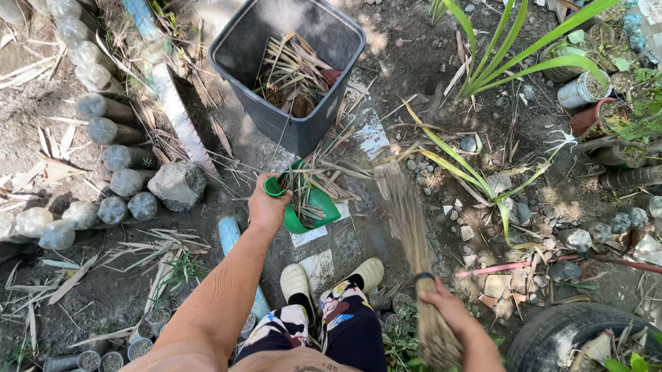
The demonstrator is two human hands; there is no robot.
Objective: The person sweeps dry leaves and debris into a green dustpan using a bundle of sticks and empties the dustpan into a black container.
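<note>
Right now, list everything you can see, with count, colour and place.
Bin: one, dark grey, top centre, dry leaves inside.
Dustpan: one, green, below the bin, holding dry leaves.
Broom: one, tan bundle, centre right.
Rock: one, grey, left of the dustpan.
Buried bottles: a row, clear, left edge.
Tyre: one, black, lower right.
Left hand: gripping the dustpan handle.
Right hand: gripping the broom.

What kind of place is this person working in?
Most likely a home garden or backyard. The ground is bare soil, bordered by bottles sunk in the dirt, with plants around. The left hand holds a green dustpan of dry leaves near a bin; the right hand grips a broom.
</note>
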